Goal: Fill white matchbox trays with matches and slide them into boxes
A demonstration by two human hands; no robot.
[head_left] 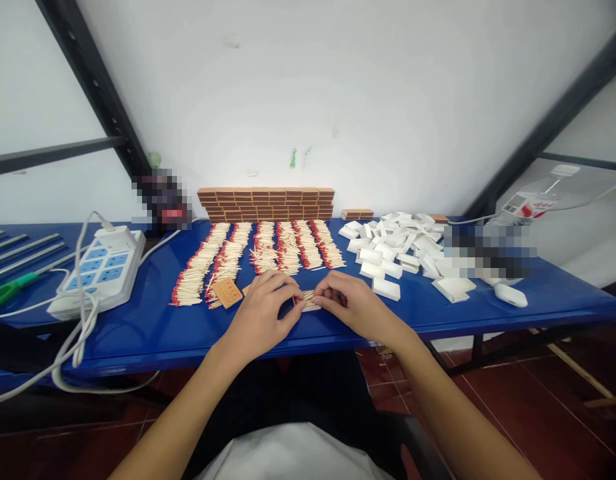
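Left hand (266,308) and right hand (355,301): fingertips nearly closed, pinching opposite ends of the match tray (311,301) near the table's (188,337) front edge, probably steadying it; match rows (287,248) behind, likely for reach.

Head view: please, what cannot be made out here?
Pale wooden matchsticks between left hand and right hand: head view, partly covered by fingers.
Flat orange cardboard piece: same view, mostly behind left hand.
Green plastic handle: same view, cut by left edge.
Dark object at right: same view, blurred by pixels.
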